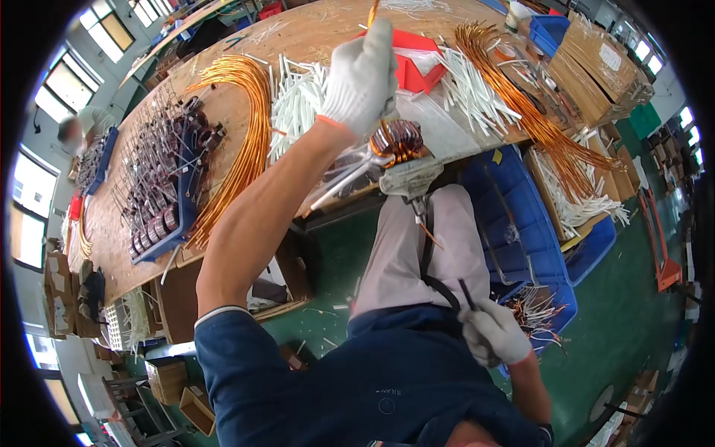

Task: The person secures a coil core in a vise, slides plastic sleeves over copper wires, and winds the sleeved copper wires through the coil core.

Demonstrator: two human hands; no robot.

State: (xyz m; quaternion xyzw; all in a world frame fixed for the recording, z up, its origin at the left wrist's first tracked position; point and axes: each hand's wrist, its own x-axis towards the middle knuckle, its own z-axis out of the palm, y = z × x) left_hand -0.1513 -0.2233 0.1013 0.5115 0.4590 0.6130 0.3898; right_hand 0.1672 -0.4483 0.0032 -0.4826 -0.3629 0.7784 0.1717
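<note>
My left hand point(363, 80), in a white glove, is raised over the bench and closed round a copper wire point(373, 12) whose end sticks up above the fist. Just below it a copper-wound coil point(398, 141) rests at a metal vise point(411, 177) on the table edge. Beside the coil, white sleeves point(342, 179) poke out to the left. Down by my right thigh, my gloved right hand point(495, 333) is closed round a thin dark rod point(467, 295). A dark strap point(441, 289) lies across my lap.
Wound coils fill a blue tray point(181, 205) on the left. Copper wire bundles point(257, 134) point(514, 97), white tubes point(294, 100) and a red bin point(418, 63) lie on the wooden table point(167, 82). Blue crates point(514, 216) stand at right. A person point(93, 123) is at far left.
</note>
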